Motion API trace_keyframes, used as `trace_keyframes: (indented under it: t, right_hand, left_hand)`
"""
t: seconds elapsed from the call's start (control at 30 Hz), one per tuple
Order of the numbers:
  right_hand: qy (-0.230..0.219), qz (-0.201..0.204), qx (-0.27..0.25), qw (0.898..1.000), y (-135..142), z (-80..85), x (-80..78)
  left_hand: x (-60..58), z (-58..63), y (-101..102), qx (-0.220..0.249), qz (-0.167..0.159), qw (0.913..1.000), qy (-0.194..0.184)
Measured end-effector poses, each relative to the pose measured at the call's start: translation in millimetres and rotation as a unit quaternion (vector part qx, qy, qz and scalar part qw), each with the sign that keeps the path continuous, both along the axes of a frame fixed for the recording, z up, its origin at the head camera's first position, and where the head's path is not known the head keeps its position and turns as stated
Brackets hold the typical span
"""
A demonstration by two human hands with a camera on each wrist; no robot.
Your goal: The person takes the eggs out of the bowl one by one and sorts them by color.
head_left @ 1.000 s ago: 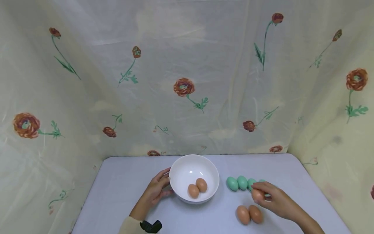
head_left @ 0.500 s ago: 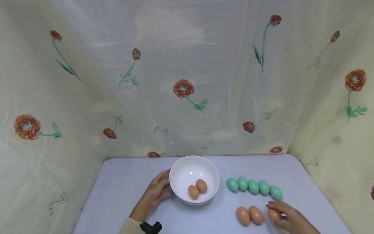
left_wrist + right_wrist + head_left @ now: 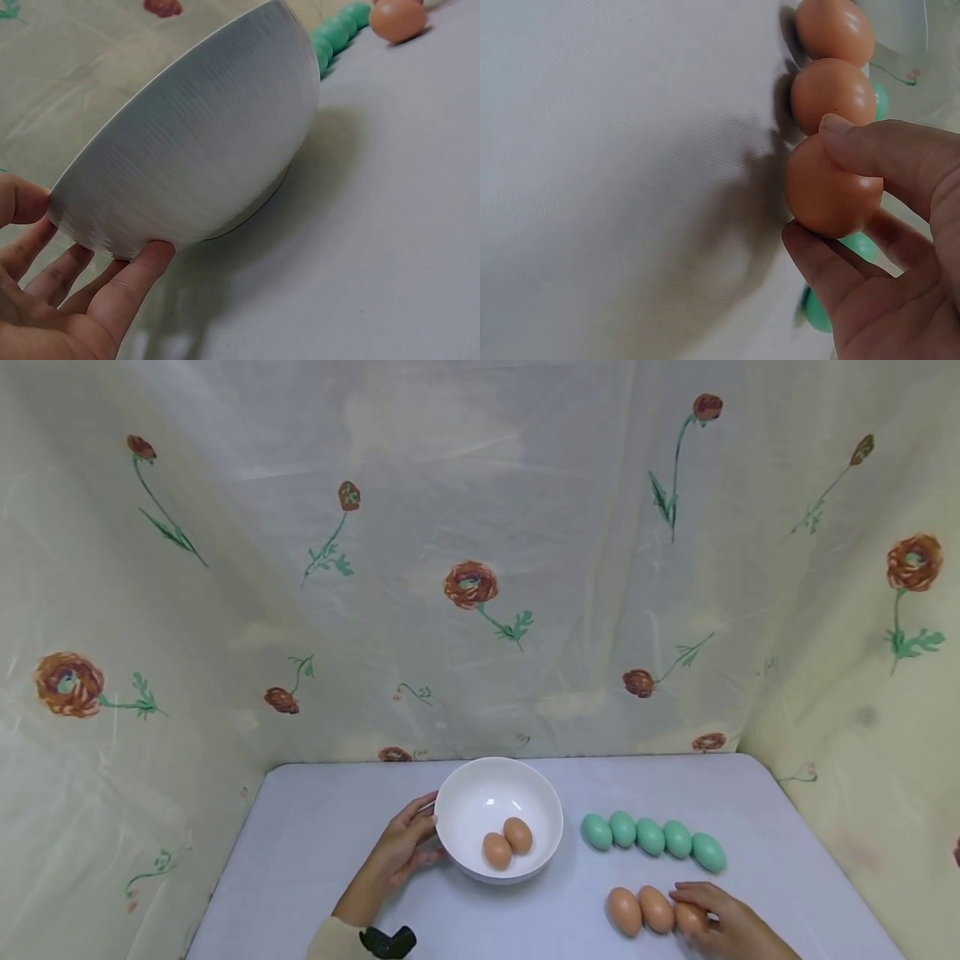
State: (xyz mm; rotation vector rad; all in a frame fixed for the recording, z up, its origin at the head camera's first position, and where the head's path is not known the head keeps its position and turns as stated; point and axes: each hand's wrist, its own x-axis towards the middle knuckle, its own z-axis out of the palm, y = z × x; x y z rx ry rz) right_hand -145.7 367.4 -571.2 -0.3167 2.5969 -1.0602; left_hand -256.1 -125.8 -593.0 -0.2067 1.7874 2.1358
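My left hand holds the white bowl at its left side. Seen from the left wrist, the fingers spread along the bowl's outer wall, one fingertip at the rim. Two brown eggs lie together inside the bowl. On the right, my right hand pinches a brown egg between thumb and fingers, low at the table. That egg is at the right end of a row, close beside two other brown eggs.
Behind the brown eggs, several green eggs form a slanting row to the right of the bowl. Everything stands on a white-covered table. A flower-patterned curtain encloses the back and both sides.
My right hand carried its brown egg from in front of the green eggs down to the right, then left, beside the two brown eggs. The left hand and bowl stayed put.
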Motion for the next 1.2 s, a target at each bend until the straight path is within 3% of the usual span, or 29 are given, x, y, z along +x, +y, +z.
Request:
trace_keyframes:
  t: [0.27, 0.53, 0.7, 0.83, 0.9, 1.07, 1.2]
  right_hand:
    - [-0.019, -0.037, 0.039, 0.998, -8.2, -5.1, -1.0]
    - [0.026, -0.012, 0.069, 0.997, -7.5, -6.8, 1.1]
    - [-0.007, -0.027, 0.052, 0.998, -8.4, -5.8, 1.0]
    - [-0.059, -0.072, 0.029, 0.995, -11.8, 2.6, 0.7]
    - [-0.029, -0.065, 0.027, 0.997, -12.2, 8.4, 1.4]
    - [0.121, -0.010, 0.047, 0.991, -19.4, 28.8, -2.5]
    - [0.109, 0.025, 0.012, 0.994, -40.1, 52.9, -18.9]
  left_hand:
    - [-0.1, -0.7, -0.3, 0.006, -0.005, 1.0000, 0.006]
    - [0.6, 1.6, -0.8, 0.007, 0.001, 1.0000, 0.004]
    - [0.4, 0.4, -0.6, 0.004, 0.000, 1.0000, 0.005]
    - [0.3, 0.6, -0.4, 0.004, -0.002, 1.0000, 0.005]
    - [-0.1, 1.3, -0.3, 0.005, -0.003, 1.0000, 0.004]
    - [-0.6, 2.6, -0.2, 0.003, -0.002, 1.0000, -0.001]
    - [-0.5, 2.3, 0.2, 0.002, 0.000, 1.0000, -0.005]
